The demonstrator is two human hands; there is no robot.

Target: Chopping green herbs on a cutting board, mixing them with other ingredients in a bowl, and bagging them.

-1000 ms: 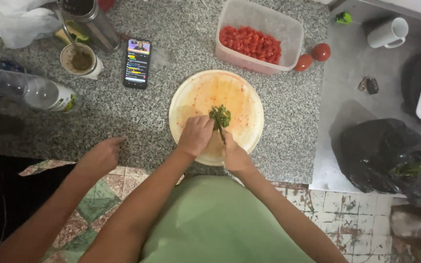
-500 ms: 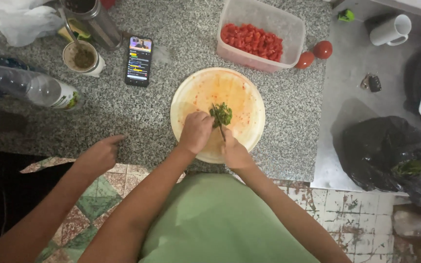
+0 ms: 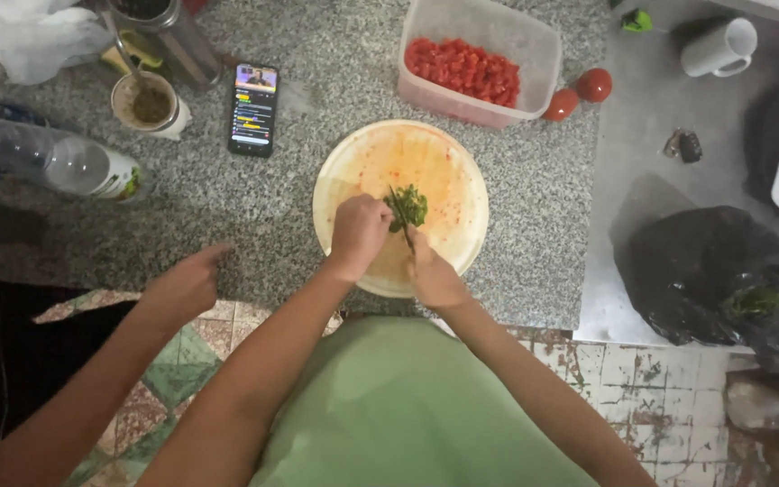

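A round pale cutting board [image 3: 380,158], smeared orange, lies on the speckled stone counter. A small bunch of green herbs [image 3: 410,204] sits at its middle. My left hand [image 3: 358,233] is closed on the herbs from the left and pins them to the board. My right hand [image 3: 433,272] sits just behind them and grips a knife [image 3: 399,216], its thin dark blade against the herbs. The handle is hidden in my fist.
A clear tub of diced tomato [image 3: 480,65] stands behind the board, with two whole tomatoes [image 3: 594,84] beside it. Left are a phone [image 3: 253,109], a cup [image 3: 149,102] and a plastic bottle [image 3: 74,167]. Another person's hand [image 3: 187,281] rests at the counter edge. A black bag [image 3: 719,275] and white mug [image 3: 719,47] are right.
Both my hands stay on the herbs and knife with only small shifts. The other person's hand has crept slightly toward the counter edge.
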